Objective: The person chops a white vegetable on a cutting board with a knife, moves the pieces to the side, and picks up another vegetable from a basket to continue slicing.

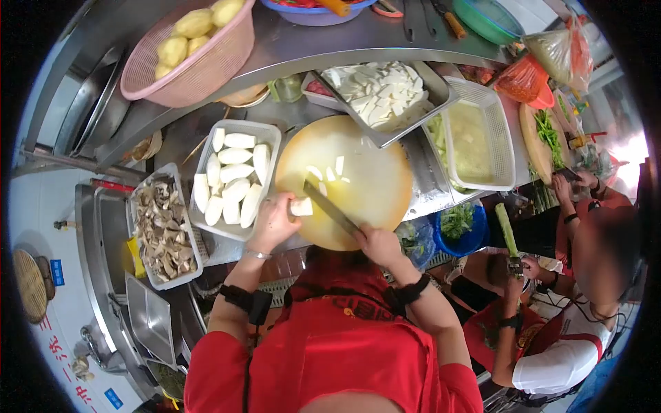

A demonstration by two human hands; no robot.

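Note:
My right hand (379, 246) is closed round the handle of a kitchen knife (335, 211), its blade angled up and left across the round cutting board (379, 165). My left hand (275, 223) grips a short white piece of what looks like king oyster mushroom (301, 206) at the board's left edge, close beside the blade. Several pale slices (330, 173) lie on the board beyond the knife tip. Just left of the board, a white plastic basket (273, 131) holds several whole, peeled-looking white mushroom stems (235, 172).
A metal tray of white slices (382, 93) stands behind the board. To its right sits a white basket (506, 155). Torn grey mushrooms (164, 230) fill a tub at left. Potatoes (194, 24) are on the shelf above. At right, a co-worker (544, 337) peels a long green vegetable (505, 227).

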